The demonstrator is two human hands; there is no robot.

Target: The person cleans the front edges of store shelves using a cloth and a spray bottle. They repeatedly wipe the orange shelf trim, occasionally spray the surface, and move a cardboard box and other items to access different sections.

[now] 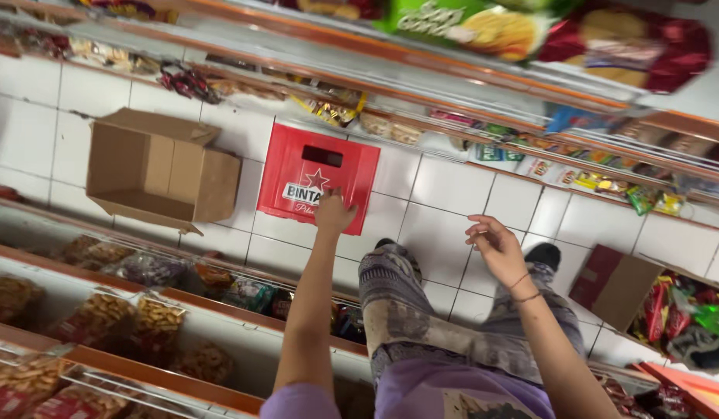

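Note:
My left hand (333, 212) reaches down to the red plastic crate (301, 169) standing on the white tiled floor, and its fingers rest on the crate's near edge. I cannot tell whether they grip it. My right hand (495, 244) hangs free above the floor tiles, fingers loosely apart, holding nothing; thin bands circle its wrist. My legs in patterned trousers (421, 310) and dark shoes stand between the two hands.
An open, empty cardboard box (162, 174) lies left of the crate. Shelves of bagged snacks (103, 310) line the left side, and more packets fill the shelf (530, 147) beyond. A second cardboard box (619, 283) of packets sits at right.

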